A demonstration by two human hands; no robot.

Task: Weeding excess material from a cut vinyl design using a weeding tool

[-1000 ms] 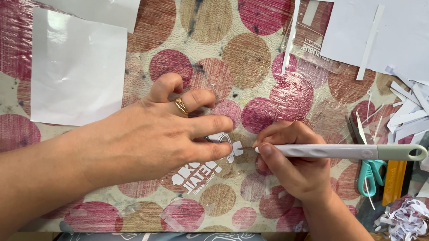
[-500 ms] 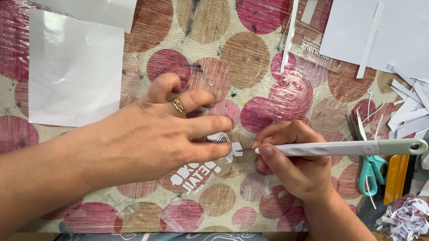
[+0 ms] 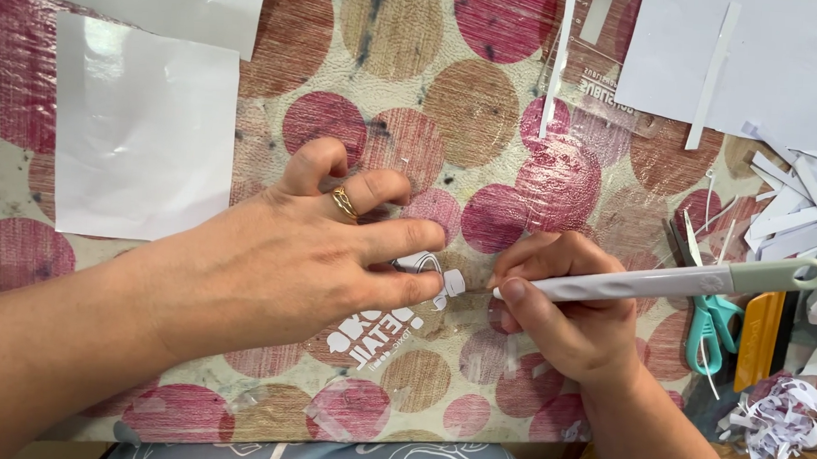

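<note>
Under the left hand (image 3: 303,261), most of a clear sheet with white cut-out shapes (image 3: 393,328) was hidden; only its lower lettering and a small white piece beside the fingertips showed. That hand lay flat and spread, pressing the sheet to the table, a gold ring (image 3: 345,203) on one finger. The right hand (image 3: 564,310) was clamped around a long grey-white weeding tool (image 3: 670,281), whose tip sat just beside the left fingertips, though the point itself was too small to make out. Both forearms were cut off by the frame's edge.

The table wore a glossy cloth with red and brown circles (image 3: 491,112), stained in places. White paper sheets (image 3: 145,128) lay at upper left, more at upper right (image 3: 797,64). Along the right edge, half hidden, were teal-handled scissors (image 3: 710,324), an orange scraper (image 3: 759,338), loose white strips (image 3: 797,211) and a crumpled heap of trimmings (image 3: 780,418). No containers were visible.
</note>
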